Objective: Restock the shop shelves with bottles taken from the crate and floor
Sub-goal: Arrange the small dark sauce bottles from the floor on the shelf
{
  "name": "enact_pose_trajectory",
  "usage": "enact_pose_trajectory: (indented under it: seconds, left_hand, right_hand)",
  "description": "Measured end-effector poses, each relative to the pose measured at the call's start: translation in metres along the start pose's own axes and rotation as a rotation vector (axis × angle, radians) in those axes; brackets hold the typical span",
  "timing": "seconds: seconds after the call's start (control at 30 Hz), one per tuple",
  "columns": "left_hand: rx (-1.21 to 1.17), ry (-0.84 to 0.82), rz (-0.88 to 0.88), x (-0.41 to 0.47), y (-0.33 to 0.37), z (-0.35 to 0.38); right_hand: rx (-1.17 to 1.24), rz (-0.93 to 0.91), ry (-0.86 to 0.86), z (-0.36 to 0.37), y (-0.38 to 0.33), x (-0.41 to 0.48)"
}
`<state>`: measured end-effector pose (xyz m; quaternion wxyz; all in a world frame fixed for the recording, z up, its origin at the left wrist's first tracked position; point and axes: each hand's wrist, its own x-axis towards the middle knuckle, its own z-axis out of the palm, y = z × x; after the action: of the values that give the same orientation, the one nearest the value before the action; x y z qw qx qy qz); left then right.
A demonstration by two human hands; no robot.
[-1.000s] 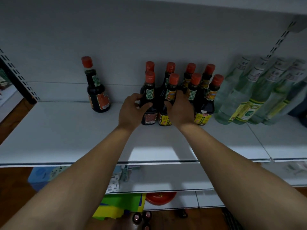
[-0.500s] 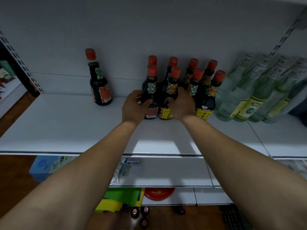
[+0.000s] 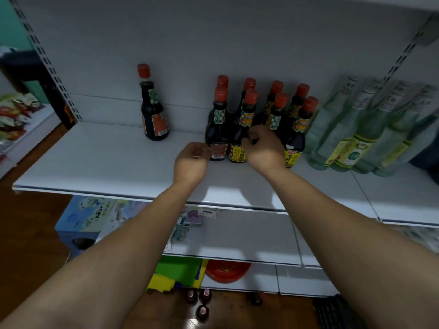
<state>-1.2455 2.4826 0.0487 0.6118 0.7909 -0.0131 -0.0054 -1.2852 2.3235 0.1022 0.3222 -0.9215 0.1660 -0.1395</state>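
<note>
Several dark sauce bottles with red caps stand in two rows on the white shelf (image 3: 95,162). The front left one, with a red label (image 3: 217,129), stands free. My left hand (image 3: 192,160) hovers just in front of it, fingers loosely curled and holding nothing. My right hand (image 3: 263,148) curls its thumb and fingers against the right side of the yellow-labelled sauce bottle (image 3: 238,148) next to it. A lone sauce bottle (image 3: 153,115) stands apart at the left. Three more bottles (image 3: 199,302) stand on the floor below.
Several clear green-tinted bottles (image 3: 344,134) lean at the shelf's right. A lower shelf (image 3: 237,243) holds small packets. Below are a red bowl (image 3: 228,271), green and yellow sheets, a blue box (image 3: 83,217) and a dark crate corner (image 3: 330,312). Snack packets (image 3: 14,115) lie far left.
My left hand has let go of the red-labelled bottle and drawn back a little. My right hand has loosened to fingertips on the yellow-labelled bottle. Both bottles stand in the front row.
</note>
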Motion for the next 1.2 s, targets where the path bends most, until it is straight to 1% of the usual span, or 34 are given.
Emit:
enact_pose_trajectory:
  seconds: [0.17, 0.37, 0.43, 0.53, 0.63, 0.73, 0.9, 0.93, 1.03, 1.07, 1.2]
  left_hand:
    - [0.011, -0.037, -0.049, -0.058, -0.003, 0.004]
    - [0.045, -0.062, -0.113, -0.142, -0.021, 0.021]
    - [0.101, -0.103, -0.161, -0.166, -0.035, 0.031]
    - [0.167, -0.188, -0.275, -0.198, -0.065, 0.046]
    - [0.230, -0.219, -0.353, -0.223, -0.101, 0.062]
    - [0.279, -0.244, -0.454, -0.243, -0.139, 0.080]
    - [0.388, -0.354, -0.595, -0.267, -0.220, 0.110]
    - [0.410, -0.380, -0.626, -0.270, -0.238, 0.115]
    - [0.468, -0.538, -0.688, -0.275, -0.302, 0.135]
    - [0.472, -0.562, -0.715, -0.277, -0.321, 0.139]
    - [0.474, -0.457, -0.799, -0.285, -0.395, 0.158]
  right_hand:
    - [0.038, -0.058, 0.034, -0.014, 0.006, -0.029]
    - [0.114, -0.137, -0.057, -0.026, 0.034, -0.077]
    - [0.157, -0.146, -0.102, -0.027, 0.050, -0.093]
    - [0.147, -0.147, -0.142, -0.027, 0.079, -0.115]
    - [0.163, -0.140, -0.157, -0.022, 0.111, -0.134]
    - [0.142, -0.101, -0.179, -0.010, 0.145, -0.152]
    - [0.092, 0.064, -0.259, 0.034, 0.217, -0.180]
    - [0.075, 0.095, -0.267, 0.047, 0.233, -0.186]
    - [0.002, 0.160, -0.293, 0.087, 0.285, -0.204]
    - [-0.007, 0.186, -0.316, 0.102, 0.302, -0.210]
    - [-0.021, 0.334, -0.402, 0.163, 0.373, -0.239]
